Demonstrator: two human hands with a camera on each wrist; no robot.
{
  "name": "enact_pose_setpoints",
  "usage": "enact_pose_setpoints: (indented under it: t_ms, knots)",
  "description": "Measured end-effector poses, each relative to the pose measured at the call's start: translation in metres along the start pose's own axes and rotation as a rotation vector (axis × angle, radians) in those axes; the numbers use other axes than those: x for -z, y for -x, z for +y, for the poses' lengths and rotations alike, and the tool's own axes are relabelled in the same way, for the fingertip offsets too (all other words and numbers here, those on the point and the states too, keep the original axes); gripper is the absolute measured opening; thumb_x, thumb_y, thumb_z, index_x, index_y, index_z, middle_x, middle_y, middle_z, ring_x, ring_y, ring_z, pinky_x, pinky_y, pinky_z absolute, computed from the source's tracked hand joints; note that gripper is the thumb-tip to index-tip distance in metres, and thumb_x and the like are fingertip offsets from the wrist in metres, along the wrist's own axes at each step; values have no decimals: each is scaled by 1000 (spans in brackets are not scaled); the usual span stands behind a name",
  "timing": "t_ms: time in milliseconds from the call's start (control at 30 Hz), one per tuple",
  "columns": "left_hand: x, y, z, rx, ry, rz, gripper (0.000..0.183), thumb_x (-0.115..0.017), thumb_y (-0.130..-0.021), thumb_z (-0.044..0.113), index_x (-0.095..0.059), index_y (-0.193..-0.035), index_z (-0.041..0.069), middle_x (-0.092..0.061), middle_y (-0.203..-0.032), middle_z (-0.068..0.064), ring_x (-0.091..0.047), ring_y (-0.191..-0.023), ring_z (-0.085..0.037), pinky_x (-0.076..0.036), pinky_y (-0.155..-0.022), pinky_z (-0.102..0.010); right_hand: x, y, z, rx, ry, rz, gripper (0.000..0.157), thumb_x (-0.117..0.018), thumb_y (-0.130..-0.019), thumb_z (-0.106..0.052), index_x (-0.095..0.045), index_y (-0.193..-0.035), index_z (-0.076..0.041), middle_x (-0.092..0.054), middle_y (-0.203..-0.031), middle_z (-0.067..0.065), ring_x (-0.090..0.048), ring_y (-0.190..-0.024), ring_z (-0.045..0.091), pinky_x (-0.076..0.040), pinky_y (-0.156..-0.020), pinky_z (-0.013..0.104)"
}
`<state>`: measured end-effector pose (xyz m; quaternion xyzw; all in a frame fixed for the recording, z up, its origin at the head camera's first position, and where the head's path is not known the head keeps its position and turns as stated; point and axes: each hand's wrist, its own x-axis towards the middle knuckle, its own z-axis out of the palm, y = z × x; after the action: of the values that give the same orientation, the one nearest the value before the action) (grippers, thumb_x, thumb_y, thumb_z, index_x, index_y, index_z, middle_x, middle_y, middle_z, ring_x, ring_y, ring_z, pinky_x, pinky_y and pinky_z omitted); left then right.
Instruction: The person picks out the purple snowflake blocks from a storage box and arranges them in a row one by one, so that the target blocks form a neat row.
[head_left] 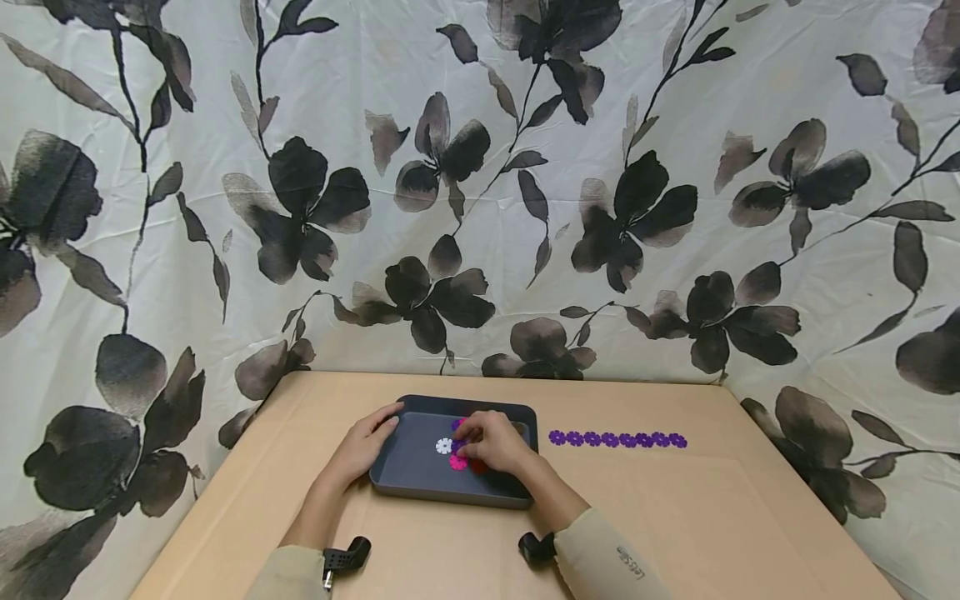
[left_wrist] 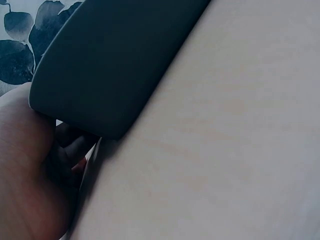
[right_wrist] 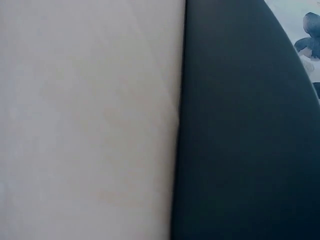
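A dark grey tray lies on the table, and my left hand grips its left side, thumb at the rim. In the left wrist view, fingers of that hand curl beneath the corner of the tray. Over the tray's right half, my right hand pinches a purple flower-shaped disc at its fingertips. Close around it are a white flower disc and a pink one. Something red shows partly under the hand. The right wrist view has only the tray's outer wall and tabletop.
To the right of the tray, a row of several purple flower discs lies joined in a line on the tan tabletop. A floral cloth hangs behind the table.
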<state>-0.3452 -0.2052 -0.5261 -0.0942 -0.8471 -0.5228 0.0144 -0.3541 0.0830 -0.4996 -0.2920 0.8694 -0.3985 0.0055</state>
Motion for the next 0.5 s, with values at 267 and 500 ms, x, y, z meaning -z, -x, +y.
enact_pose_setpoints:
  t_ms: [267, 500]
  knots:
    - [0, 1, 2, -3, -6, 6, 45, -48, -112, 29, -51, -155, 17, -44, -163, -14, -34, -155, -38, -27, -127, -60, 17, 6, -2, 2, -42, 99, 17, -84, -88, -8, -82, -105, -5, -73, -100, 5, -62, -83, 11, -55, -72, 21]
    - [0, 0, 2, -8, -8, 10, 45, -49, -112, 29, -51, -155, 16, -44, -163, -14, -34, -155, -37, -27, -127, -59, 46, 16, 7, -32, -173, 256, 21, -82, -88, -4, -80, -109, -3, -75, -106, 8, -69, -88, 14, -60, -76, 19]
